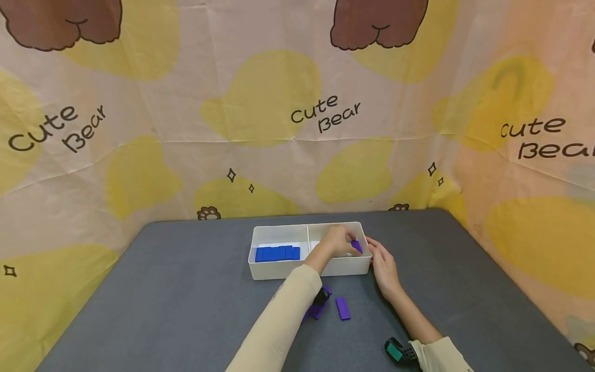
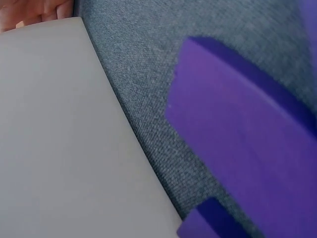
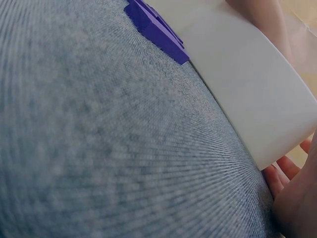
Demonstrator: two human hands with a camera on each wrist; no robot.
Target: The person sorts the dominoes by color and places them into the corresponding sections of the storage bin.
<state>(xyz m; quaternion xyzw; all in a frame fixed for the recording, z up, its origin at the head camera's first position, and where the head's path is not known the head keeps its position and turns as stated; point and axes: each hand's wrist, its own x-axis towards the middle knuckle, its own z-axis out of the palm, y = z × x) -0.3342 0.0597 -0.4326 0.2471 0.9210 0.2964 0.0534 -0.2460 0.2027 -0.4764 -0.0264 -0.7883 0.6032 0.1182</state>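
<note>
My left hand (image 1: 335,241) reaches into the right compartment of a white two-part box (image 1: 279,271). Between its thumb and fingers it pinches a purple block (image 1: 356,246), close to the box's right end wall. My right hand (image 1: 385,268) rests against that end wall from outside, its fingers fairly straight along the corner. In the right wrist view, fingertips (image 3: 289,167) of this hand show by the box's lower corner. A row of blue blocks (image 1: 278,253) lies in the left compartment.
A loose purple block (image 1: 343,309) lies on the grey table (image 1: 186,299) in front of the box. More purple blocks (image 1: 318,311) lie beside it, partly hidden by my left forearm. Behind the table hangs a patterned cloth (image 1: 260,103).
</note>
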